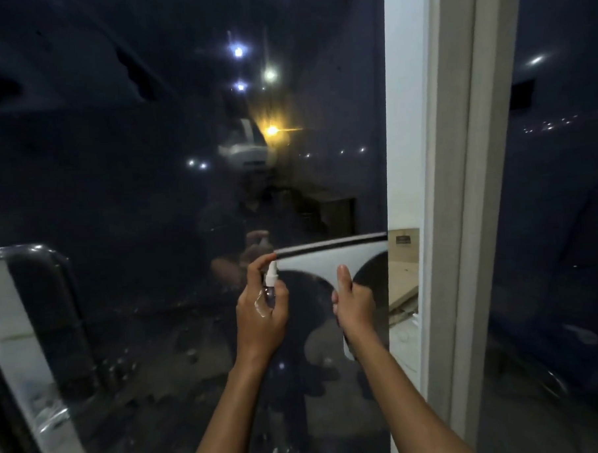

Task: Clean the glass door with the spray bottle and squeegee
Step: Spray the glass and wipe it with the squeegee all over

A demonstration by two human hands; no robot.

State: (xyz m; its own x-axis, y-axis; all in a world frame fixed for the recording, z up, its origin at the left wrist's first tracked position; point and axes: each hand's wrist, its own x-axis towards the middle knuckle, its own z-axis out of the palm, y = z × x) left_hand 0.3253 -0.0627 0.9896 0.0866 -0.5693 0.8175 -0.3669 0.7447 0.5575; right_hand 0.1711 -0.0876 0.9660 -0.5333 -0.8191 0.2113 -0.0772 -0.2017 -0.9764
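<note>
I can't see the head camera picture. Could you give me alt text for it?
A person faces a dark glass door at night, the left hand gripping a small spray bottle with a finger on its nozzle, the right hand holding a white squeegee against the glass. A metal door handle shows at left, a pale door frame at right.

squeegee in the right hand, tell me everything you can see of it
The white plastic squeegee has a wide fan-shaped head narrowing to a handle, with a black rubber blade along its top edge. It is upright in front of the dark glass door, blade uppermost and nearly level. The right hand grips the handle, thumb pointing up the head. Whether the blade touches the glass cannot be told.
</note>
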